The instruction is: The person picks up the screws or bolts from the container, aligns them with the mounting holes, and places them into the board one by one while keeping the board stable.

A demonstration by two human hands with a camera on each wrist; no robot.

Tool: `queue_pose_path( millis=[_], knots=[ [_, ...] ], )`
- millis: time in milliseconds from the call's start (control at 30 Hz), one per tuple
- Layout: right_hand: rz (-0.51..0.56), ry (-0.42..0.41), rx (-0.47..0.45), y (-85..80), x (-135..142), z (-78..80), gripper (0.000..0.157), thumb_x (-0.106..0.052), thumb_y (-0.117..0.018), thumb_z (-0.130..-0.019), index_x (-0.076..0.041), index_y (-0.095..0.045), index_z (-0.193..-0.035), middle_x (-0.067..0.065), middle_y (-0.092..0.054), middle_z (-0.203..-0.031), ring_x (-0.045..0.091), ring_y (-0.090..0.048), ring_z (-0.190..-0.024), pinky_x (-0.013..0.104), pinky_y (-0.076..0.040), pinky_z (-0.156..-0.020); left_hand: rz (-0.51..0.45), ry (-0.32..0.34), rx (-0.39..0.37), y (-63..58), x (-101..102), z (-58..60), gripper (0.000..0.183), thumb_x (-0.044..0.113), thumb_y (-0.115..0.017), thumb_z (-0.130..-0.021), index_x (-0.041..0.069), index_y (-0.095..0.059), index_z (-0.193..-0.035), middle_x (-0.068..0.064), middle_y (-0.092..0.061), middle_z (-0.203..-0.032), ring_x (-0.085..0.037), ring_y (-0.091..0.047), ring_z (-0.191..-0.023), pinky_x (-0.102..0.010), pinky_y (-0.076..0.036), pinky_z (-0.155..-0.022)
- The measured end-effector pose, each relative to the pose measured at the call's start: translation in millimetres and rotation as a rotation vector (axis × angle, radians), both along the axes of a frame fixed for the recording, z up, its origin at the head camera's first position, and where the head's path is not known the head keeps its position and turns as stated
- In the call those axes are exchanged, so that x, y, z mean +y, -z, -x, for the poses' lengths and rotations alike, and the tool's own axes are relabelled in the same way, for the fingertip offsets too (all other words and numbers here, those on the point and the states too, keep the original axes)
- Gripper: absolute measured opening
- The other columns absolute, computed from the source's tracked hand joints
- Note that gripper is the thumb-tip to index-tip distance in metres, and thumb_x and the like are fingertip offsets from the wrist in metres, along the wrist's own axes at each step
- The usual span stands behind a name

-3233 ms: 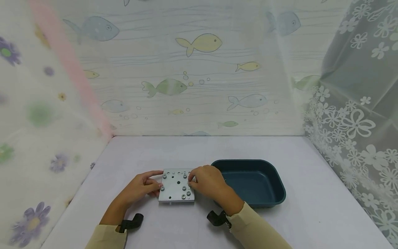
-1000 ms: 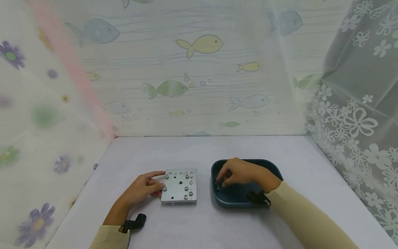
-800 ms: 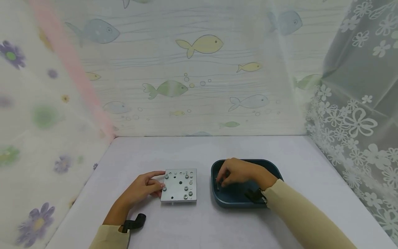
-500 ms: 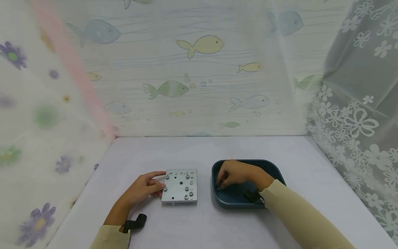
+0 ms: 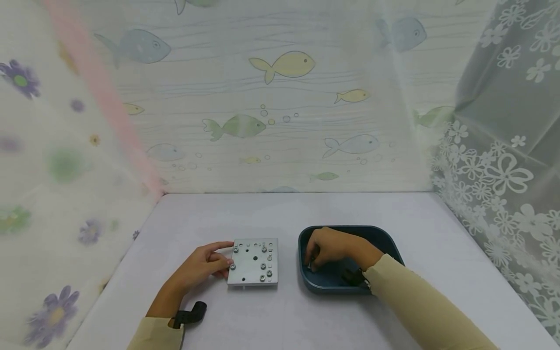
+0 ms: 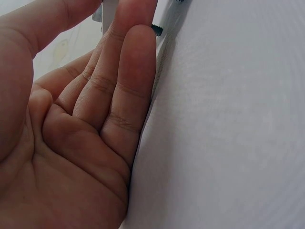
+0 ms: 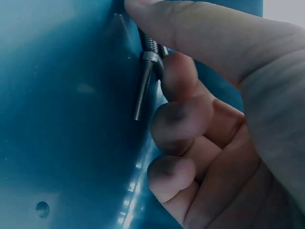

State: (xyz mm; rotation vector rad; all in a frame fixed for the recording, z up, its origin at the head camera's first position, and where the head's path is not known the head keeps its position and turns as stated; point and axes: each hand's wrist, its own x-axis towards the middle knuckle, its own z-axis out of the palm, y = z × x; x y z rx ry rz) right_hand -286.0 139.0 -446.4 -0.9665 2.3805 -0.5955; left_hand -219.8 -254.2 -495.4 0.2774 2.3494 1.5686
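Note:
A square metal plate lies on the white table with several socket-head screws set in its top, along with open holes. My left hand holds its left edge, with the thumb near a screw and the index finger along the top corner. In the left wrist view, dark threaded ends stick out under the plate, past the fingers. Inside the dark blue tray, my right hand pinches at a screw near the left wall. Thin metal shafts lie together there; the thumb hides their upper ends.
White table surface surrounds the plate and tray, with a gap between the two. A fish-print curtain hangs behind the table. Flowered cloth borders the left, and lace curtain the right.
My right hand has gone from the plate's right side into the tray, then a little lower, its fingertips closing in on the screw. The left hand keeps its hold on the plate.

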Motion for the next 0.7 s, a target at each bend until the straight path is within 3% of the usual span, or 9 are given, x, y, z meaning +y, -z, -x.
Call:
queue_pose_path(
  millis=[467,700],
  knots=[
    [-0.010,0.005,0.016,1.1,-1.0,-2.6,0.013,-0.022,-0.087,-0.084,-0.031,-0.079,-0.085,-0.014,-0.070,-0.077,0.006,-0.064,-0.072,0.025,-0.055,-0.066,0.006,-0.014,-0.007,3.2,0.3,2.1,0.068,0.028,-0.076,-0.095,0.008,-0.047,-0.154,-0.009,-0.079,-0.095,-0.026,-0.073,-0.080,-0.030,-0.060,-0.077],
    [-0.002,-0.005,0.029,-2.4,3.5,-1.8,0.017,-0.015,-0.080,-0.086,-0.031,-0.076,-0.084,-0.010,-0.067,-0.076,0.006,-0.059,-0.069,0.025,-0.051,-0.063,0.010,-0.010,-0.002,3.8,0.4,1.7,0.068,0.028,-0.076,-0.096,0.009,-0.047,-0.153,-0.008,-0.079,-0.094,-0.027,-0.073,-0.080,-0.030,-0.060,-0.077]
  ],
)
